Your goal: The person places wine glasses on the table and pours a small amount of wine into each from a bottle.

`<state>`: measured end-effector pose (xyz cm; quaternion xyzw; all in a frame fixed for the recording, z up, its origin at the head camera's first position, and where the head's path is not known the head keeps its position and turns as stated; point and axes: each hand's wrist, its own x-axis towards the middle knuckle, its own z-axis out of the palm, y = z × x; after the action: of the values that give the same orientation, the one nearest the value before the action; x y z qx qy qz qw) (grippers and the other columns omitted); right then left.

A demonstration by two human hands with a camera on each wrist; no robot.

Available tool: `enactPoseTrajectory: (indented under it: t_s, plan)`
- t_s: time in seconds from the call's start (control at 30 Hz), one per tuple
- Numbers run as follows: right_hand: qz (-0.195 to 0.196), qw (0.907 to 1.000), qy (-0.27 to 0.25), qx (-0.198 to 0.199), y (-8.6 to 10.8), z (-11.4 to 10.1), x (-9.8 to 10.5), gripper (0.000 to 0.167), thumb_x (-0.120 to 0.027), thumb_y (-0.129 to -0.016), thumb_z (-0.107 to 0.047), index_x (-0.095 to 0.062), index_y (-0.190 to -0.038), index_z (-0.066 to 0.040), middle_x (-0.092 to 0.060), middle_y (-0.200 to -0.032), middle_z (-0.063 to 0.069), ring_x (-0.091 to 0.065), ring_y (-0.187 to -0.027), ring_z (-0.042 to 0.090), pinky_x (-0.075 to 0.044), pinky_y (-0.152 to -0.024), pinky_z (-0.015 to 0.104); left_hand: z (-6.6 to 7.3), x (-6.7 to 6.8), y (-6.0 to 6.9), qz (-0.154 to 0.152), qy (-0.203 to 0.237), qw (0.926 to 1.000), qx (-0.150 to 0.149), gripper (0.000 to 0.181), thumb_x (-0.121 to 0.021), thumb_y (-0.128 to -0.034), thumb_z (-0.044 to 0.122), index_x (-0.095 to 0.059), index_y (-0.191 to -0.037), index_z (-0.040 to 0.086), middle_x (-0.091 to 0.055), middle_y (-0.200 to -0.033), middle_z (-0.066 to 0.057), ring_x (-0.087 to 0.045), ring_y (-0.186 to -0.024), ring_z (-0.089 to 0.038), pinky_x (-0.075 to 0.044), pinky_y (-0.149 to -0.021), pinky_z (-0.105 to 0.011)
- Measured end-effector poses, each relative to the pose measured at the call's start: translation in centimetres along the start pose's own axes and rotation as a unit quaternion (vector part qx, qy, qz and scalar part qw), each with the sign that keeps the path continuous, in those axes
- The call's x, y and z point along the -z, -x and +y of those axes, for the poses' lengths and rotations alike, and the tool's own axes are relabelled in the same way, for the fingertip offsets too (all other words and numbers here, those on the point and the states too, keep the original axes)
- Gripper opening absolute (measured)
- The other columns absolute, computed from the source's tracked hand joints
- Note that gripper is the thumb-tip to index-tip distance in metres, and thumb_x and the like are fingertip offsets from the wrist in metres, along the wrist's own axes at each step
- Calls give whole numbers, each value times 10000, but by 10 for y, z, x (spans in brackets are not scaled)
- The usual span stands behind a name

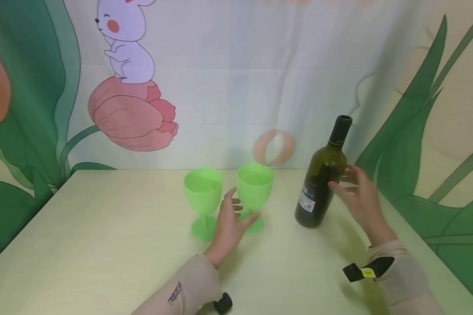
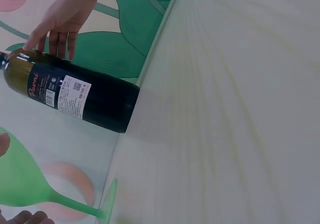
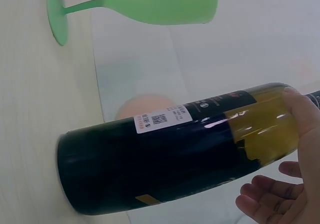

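A dark green wine bottle [image 1: 317, 188] with a black neck wrap and a white sticker stands on the right side of the table. My right hand [image 1: 360, 199] is at its right side; in the right wrist view the thumb [image 3: 300, 106] lies at the bottle's shoulder while the other fingers stay loose and apart from the glass. Two light green goblets stand left of the bottle. Beside the right goblet [image 1: 255, 186] is my left hand [image 1: 229, 218], fingers spread near its bowl and stem without closing round it. The left goblet [image 1: 202, 194] stands just behind that hand.
A pale wooden table [image 1: 114, 227] carries everything. Behind it hangs a printed cloth [image 1: 217, 87] with a rabbit and tulips, reaching the table's back edge. Black camera straps [image 1: 372, 269] sit at the sleeve cuffs.
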<state>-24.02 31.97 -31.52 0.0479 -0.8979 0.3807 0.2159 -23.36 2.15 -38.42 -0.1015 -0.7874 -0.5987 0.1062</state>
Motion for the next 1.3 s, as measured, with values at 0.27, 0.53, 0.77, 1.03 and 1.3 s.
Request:
enactPoseTrajectory:
  t_s: [0.27, 0.53, 0.77, 1.03, 1.3]
  plan:
    - [-77, 9996, -256, 33, 1, 5, -10, 724, -629, -924, -350, -278, -1477, -41, -477, -1359, 219, -523, -1184, 313, -431, -852, 117, -3, -3, -5, 93, 456, 9986, -247, 892, -779, -805, 238, -235, -1495, 88, -532, -1236, -146, -552, -1081, -284, -494, -965, -469]
    - [-276, 9978, -563, -211, 2, 8, -22, 792, -640, -916, -360, -200, -1496, -47, -449, -1408, 270, -487, -1243, 420, -433, -1015, 569, -7, -4, -9, 135, 550, 9979, -309, 833, -767, -817, 218, -269, -1479, 127, -535, -1261, -127, -554, -1100, -259, -505, -956, -412]
    - [-219, 9982, -473, -285, 3, 10, -27, 861, -660, -897, -383, -141, -1508, -67, -445, -1399, 290, -486, -1230, 439, -422, -1011, 603, -5, -5, -11, 41, 732, 9970, -265, 812, -762, -819, 182, -279, -1470, 130, -535, -1254, -138, -549, -1099, -303, -499, -958, -438]
    - [-261, 9977, -384, -490, 2, 9, -29, 914, -647, -886, -443, -97, -1522, -83, -388, -1460, 274, -447, -1278, 439, -398, -1038, 616, -7, -6, -10, 56, 777, 9964, -326, 787, -770, -810, 169, -311, -1449, 131, -548, -1230, -145, -553, -1078, -312, -505, -946, -456]
    - [-275, 9972, -360, -596, 1, 8, -30, 932, -641, -881, -469, -90, -1524, -81, -366, -1480, 269, -431, -1294, 445, -384, -1042, 631, -7, -4, -9, -163, 802, 9962, -284, 791, -771, -810, 195, -301, -1446, 163, -541, -1270, -118, -552, -1139, -285, -491, -996, -439]
